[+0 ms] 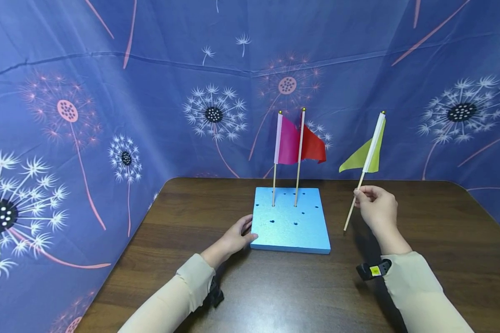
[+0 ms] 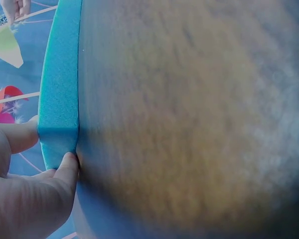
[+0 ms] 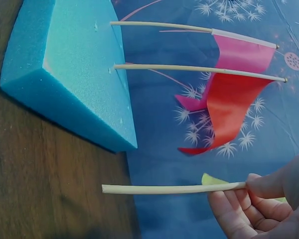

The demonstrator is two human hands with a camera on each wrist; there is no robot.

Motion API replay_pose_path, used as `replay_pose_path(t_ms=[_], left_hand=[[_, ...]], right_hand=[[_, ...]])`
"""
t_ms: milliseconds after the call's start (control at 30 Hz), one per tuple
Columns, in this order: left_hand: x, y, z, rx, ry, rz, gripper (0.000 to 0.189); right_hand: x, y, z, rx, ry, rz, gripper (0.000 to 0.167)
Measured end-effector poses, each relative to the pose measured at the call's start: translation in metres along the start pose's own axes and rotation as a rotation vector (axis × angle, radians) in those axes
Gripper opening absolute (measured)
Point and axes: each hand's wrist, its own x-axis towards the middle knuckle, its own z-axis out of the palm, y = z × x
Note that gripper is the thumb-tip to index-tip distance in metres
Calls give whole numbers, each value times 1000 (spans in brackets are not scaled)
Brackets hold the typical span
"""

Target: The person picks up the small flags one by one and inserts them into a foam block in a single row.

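Note:
A blue foam board with small holes lies flat on the table. In it stand two small flags on wooden sticks, a magenta flag and a red flag. My left hand holds the board's left edge; in the left wrist view its thumb lies on the top face and a finger is against the side. To the right of the board, my right hand pinches the stick of a yellow-green flag. That flag is tilted, and the lower stick end hangs free beside the board.
The brown wooden table reaches back to a blue cloth printed with dandelions, which hangs close behind the flags. Several holes dot the board's surface around the two upright sticks. A wrist strap with a camera sits on the right forearm.

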Motion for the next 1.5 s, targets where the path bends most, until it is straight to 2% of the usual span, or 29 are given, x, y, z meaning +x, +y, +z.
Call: replay_pose_path(t_ms=[500,767,1100,1333,1500], left_hand=[[-1,-2,-1,-4,1,-10,63],[-2,-2,0,-19,2,-3,63],[-1,-2,0,-19,9,-3,62],[-1,-1,1,-20,9,-2,63],[0,-1,0,-18,15,-6,62]], right_hand=[[3,-8,12,55,12,-14,23],[4,-11,19,72,24,-53,21],[5,-16,23,59,-20,-39,25],[9,-20,26,31,-14,-16,27],[12,-23,31,56,-1,-27,26]])
